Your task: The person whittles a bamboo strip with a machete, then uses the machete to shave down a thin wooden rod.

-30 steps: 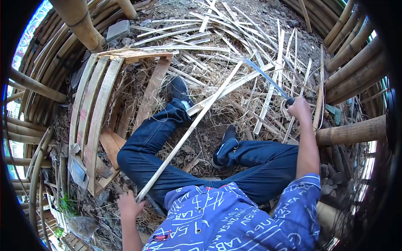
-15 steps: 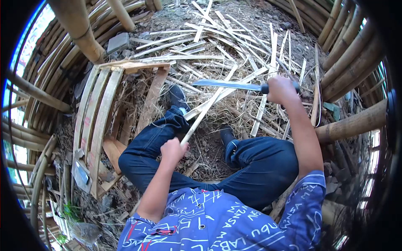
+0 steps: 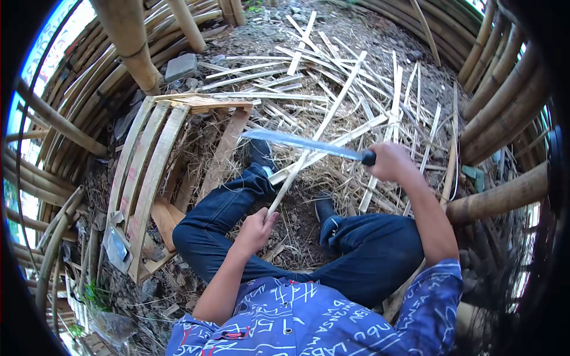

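My left hand (image 3: 255,231) is closed round the near end of a long pale bamboo strip (image 3: 331,118), which slants up and away to the right. In my right hand (image 3: 392,161) is the dark handle of a machete (image 3: 291,141). Its long blade points left and overlaps the strip about midway along. Under the strip, another flat bamboo piece (image 3: 350,137) lies crosswise, its near end by my left shoe (image 3: 260,153). Both my knees are bent outward, in dark jeans, on either side of bare soil.
Many split bamboo strips (image 3: 249,75) lie scattered on the ground ahead among shavings. A slatted wooden crate (image 3: 157,151) stands at the left, near a grey block (image 3: 181,67). Thick bamboo poles (image 3: 502,191) and bamboo walls enclose both sides.
The machete has swung left and toward me, its blade now more tilted. The strip in my left hand reaches farther up and away, and the view has shifted slightly.
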Demonstrator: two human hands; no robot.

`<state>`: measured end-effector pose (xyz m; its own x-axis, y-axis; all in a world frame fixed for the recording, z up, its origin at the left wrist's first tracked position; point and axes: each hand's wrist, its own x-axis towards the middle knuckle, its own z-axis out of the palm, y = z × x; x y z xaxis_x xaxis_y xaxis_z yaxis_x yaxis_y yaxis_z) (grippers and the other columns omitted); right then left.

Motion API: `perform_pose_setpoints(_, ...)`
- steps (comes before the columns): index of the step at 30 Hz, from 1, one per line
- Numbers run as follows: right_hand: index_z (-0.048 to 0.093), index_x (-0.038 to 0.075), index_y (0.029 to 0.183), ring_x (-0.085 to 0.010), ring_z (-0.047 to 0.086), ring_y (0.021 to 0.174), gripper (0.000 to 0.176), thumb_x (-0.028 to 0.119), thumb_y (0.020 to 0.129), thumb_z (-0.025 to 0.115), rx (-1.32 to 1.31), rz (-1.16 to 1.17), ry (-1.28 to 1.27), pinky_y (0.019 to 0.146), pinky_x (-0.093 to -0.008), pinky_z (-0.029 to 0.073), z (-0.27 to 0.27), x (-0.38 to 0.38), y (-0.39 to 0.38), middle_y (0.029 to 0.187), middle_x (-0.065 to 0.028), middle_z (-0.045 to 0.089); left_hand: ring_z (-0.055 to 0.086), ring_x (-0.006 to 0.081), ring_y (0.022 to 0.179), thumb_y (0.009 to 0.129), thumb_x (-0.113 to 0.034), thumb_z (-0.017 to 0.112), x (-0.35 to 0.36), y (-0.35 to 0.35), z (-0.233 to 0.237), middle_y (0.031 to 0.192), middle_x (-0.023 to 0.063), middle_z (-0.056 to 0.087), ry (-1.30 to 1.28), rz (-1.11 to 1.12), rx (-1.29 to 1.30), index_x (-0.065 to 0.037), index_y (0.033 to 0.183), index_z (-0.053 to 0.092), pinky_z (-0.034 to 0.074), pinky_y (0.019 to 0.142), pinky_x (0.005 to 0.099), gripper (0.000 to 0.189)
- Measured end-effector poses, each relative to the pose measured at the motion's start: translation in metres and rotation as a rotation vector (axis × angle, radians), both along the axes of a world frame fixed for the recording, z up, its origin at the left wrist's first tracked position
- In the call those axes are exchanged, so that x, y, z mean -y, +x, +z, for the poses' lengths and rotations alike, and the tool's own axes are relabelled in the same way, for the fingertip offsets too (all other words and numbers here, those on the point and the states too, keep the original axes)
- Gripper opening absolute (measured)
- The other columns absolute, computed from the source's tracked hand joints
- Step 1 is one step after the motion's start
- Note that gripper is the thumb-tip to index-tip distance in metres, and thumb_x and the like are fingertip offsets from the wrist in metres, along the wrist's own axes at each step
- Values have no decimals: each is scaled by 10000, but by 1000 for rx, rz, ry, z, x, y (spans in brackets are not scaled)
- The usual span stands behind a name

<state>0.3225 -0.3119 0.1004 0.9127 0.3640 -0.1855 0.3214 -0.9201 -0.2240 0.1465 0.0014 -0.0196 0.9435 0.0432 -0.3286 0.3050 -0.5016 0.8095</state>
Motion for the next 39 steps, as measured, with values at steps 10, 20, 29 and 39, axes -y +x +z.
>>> perform_pose_setpoints(10,689,108,846,-360,666,703,213,238,678,672,142,201,33,681,-457,527,-18,-47,-6,703,-162,666,568,345,564,852,-431,681,20,9,46,595,182,547,1,113,71,8,746,497,436,554,426,488)
perform_pose_setpoints(20,677,87,829,-337,685,714,193,202,675,670,231,-38,-125,721,-431,538,-10,-23,16,723,-154,681,489,267,471,877,-335,668,23,4,61,539,140,506,34,56,79,6,772,499,392,494,381,395)
perform_pose_setpoints(29,691,42,832,-371,677,795,223,238,734,648,397,-465,-5,762,-466,543,-13,35,44,801,-200,685,600,337,537,906,-291,626,2,-34,60,589,177,575,91,36,110,-7,774,540,427,506,419,324)
perform_pose_setpoints(39,693,114,849,-342,673,712,196,244,703,672,211,3,76,674,-431,536,19,-53,-27,719,-159,673,584,424,620,949,-285,537,-8,5,64,639,203,579,173,155,348,-37,828,499,460,551,481,278)
